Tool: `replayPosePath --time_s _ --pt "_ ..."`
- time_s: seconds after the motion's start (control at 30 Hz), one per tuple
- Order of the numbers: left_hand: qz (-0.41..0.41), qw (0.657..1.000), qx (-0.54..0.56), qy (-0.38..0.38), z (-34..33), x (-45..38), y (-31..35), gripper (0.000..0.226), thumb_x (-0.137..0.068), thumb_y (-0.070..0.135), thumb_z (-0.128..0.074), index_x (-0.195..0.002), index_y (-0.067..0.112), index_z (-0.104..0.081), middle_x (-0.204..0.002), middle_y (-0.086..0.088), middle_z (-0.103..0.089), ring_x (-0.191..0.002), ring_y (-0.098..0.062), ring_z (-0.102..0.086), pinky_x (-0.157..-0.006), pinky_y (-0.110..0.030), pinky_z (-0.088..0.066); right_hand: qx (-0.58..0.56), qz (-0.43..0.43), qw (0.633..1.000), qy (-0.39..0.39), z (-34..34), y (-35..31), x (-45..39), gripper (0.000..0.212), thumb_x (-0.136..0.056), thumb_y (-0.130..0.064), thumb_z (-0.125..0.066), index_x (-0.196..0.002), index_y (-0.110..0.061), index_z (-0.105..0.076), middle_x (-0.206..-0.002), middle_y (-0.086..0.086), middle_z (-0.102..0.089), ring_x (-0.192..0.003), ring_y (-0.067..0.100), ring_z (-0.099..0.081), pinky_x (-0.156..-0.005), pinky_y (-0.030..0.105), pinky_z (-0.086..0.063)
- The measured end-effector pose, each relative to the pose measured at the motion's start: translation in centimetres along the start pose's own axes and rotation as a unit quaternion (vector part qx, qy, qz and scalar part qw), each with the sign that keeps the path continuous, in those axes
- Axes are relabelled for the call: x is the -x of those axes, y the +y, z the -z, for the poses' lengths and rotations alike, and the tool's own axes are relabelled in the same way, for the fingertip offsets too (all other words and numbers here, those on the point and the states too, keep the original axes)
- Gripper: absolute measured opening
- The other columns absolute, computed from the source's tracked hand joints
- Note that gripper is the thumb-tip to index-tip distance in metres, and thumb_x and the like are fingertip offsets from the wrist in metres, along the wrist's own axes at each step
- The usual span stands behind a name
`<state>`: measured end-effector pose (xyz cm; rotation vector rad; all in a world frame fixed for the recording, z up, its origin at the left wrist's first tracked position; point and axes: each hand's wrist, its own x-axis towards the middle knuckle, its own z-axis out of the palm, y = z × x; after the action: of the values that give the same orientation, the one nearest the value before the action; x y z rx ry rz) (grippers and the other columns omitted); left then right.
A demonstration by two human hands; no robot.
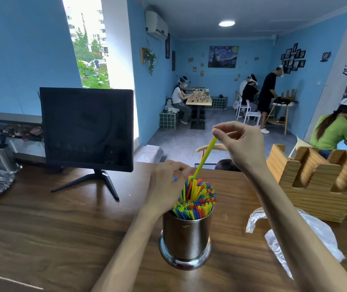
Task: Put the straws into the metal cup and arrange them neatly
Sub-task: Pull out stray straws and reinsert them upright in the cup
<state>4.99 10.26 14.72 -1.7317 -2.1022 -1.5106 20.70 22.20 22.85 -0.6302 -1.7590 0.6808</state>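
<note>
— Straws (197, 199) are filling the metal cup (186, 239), are they?

— Yes, a packed bunch of blue, green, yellow, orange and red ones is standing in it, ends poking above the rim and leaning slightly left. The cup is sitting upright on the wooden counter (63, 228), near its front edge.

— What is the right hand (242, 142) doing?

— It is hovering above the cup, thumb and forefinger pinching the top end of one yellow-green straw (206, 157). That straw is slanting down to the left, its lower end dipping in among the others.

— And the left hand (168, 182)?

— It is resting against the far left side of the bunch, fingers curling round the straw tops there.

— Anything else lying on the counter?

— A crumpled clear plastic bag (307, 239) is lying just right of the cup, under the right forearm. A wooden holder (319, 186) is standing behind the bag, and a dark monitor (86, 129) is standing on its stand to the left. A second metal cup (0, 159) is sitting at the far left edge.
</note>
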Motion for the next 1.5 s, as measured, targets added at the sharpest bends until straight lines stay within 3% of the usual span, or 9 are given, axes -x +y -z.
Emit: replayPosePath --time_s 0.13,0.27,0.4,0.5,0.63,0.8,0.97,1.27,1.5 --pt "-0.019 0.995 0.048 0.088 0.5 0.7 0.7 0.038 -0.098 0.042 -0.06 -0.067 0.025 -0.073 -0.062 0.005 -0.062 -0.069 -0.01 -0.06 -0.062 -0.017 -0.04 -0.048 0.034 0.996 0.06 0.0 -0.5 -0.2 0.007 -0.088 -0.022 -0.079 -0.091 -0.027 -0.078 -0.083 -0.006 -0.076 -0.077 0.02 -0.069 -0.071 0.035 -0.057" --pt "0.025 0.991 0.128 -0.022 0.8 0.8 1.6 0.045 -0.098 0.051 -0.055 -0.06 0.036 -0.074 -0.057 -0.004 -0.066 -0.063 -0.022 -0.067 -0.071 -0.029 -0.051 -0.078 0.07 0.989 0.1 -0.3 -0.5 0.3 0.008 -0.089 -0.019 -0.078 -0.097 -0.022 -0.078 -0.086 -0.005 -0.076 -0.079 0.017 -0.071 -0.071 0.031 -0.057" --pt "0.101 0.977 0.18 -0.054 0.6 0.0 2.7 0.034 -0.102 0.048 -0.05 -0.093 0.028 -0.075 -0.075 0.002 -0.077 -0.057 -0.008 -0.061 -0.065 -0.024 -0.05 -0.136 0.068 0.986 0.062 -0.9 -0.8 1.4 0.011 -0.088 -0.014 -0.079 -0.096 -0.021 -0.078 -0.086 -0.004 -0.076 -0.074 0.011 -0.071 -0.07 0.027 -0.058" --pt "0.18 0.935 0.307 0.003 1.1 -0.7 3.3 0.033 -0.103 0.042 -0.051 -0.118 0.017 -0.068 -0.09 0.001 -0.08 -0.064 -0.014 -0.071 -0.056 -0.022 -0.052 -0.166 0.044 0.985 0.003 -1.0 -0.6 2.5 0.016 -0.086 -0.009 -0.079 -0.092 -0.024 -0.077 -0.079 -0.006 -0.077 -0.072 0.013 -0.072 -0.069 0.026 -0.058" --pt "0.247 0.847 0.465 0.08 2.0 -1.3 3.6 0.027 -0.098 0.034 -0.063 -0.112 0.012 -0.069 -0.098 -0.005 -0.079 -0.08 -0.021 -0.076 -0.07 -0.03 -0.061 -0.203 0.012 0.977 -0.057 -1.1 0.1 4.0 0.014 -0.082 -0.003 -0.079 -0.092 -0.013 -0.078 -0.073 -0.004 -0.076 -0.065 0.009 -0.069 -0.062 0.019 -0.053" --pt "0.274 0.766 0.578 0.067 3.1 -2.1 3.4 0.015 -0.095 0.018 -0.067 -0.103 0.006 -0.072 -0.087 -0.006 -0.077 -0.072 -0.014 -0.073 -0.061 -0.022 -0.06 -0.194 0.029 0.966 -0.168 -0.9 0.9 5.1 0.019 -0.072 -0.013 -0.082 -0.09 -0.006 -0.079 -0.081 0.003 -0.077 -0.072 0.014 -0.073 -0.072 0.025 -0.058" --pt "0.299 0.791 0.531 0.045 3.1 -2.0 3.4 0.019 -0.094 0.02 -0.068 -0.106 0.006 -0.071 -0.081 -0.002 -0.076 -0.064 -0.013 -0.069 -0.049 -0.019 -0.053 -0.171 0.025 0.956 -0.238 -0.7 0.6 5.6 0.017 -0.069 -0.009 -0.087 -0.084 -0.015 -0.081 -0.08 0.001 -0.079 -0.078 0.011 -0.075 -0.073 0.02 -0.055" --pt "0.242 0.882 0.403 0.04 3.1 -1.8 2.7 0.021 -0.095 0.022 -0.069 -0.108 0.007 -0.073 -0.084 -0.006 -0.07 -0.06 -0.012 -0.06 -0.047 -0.018 -0.048 -0.076 0.034 0.944 -0.319 -1.5 1.5 5.6 0.017 -0.081 -0.016 -0.084 -0.098 -0.017 -0.083 -0.09 -0.002 -0.08 -0.088 0.016 -0.076 -0.084 0.04 -0.061" --pt "0.128 0.969 0.209 0.02 1.8 -1.1 1.5 0.011 -0.087 0.025 -0.08 -0.093 0.016 -0.079 -0.079 0.002 -0.077 -0.068 -0.007 -0.069 -0.063 -0.016 -0.051 -0.152 -0.013 0.974 -0.165 -1.6 3.4 4.5 0.01 -0.089 -0.009 -0.075 -0.098 -0.004 -0.077 -0.08 0.009 -0.077 -0.076 0.023 -0.075 -0.073 0.026 -0.056"
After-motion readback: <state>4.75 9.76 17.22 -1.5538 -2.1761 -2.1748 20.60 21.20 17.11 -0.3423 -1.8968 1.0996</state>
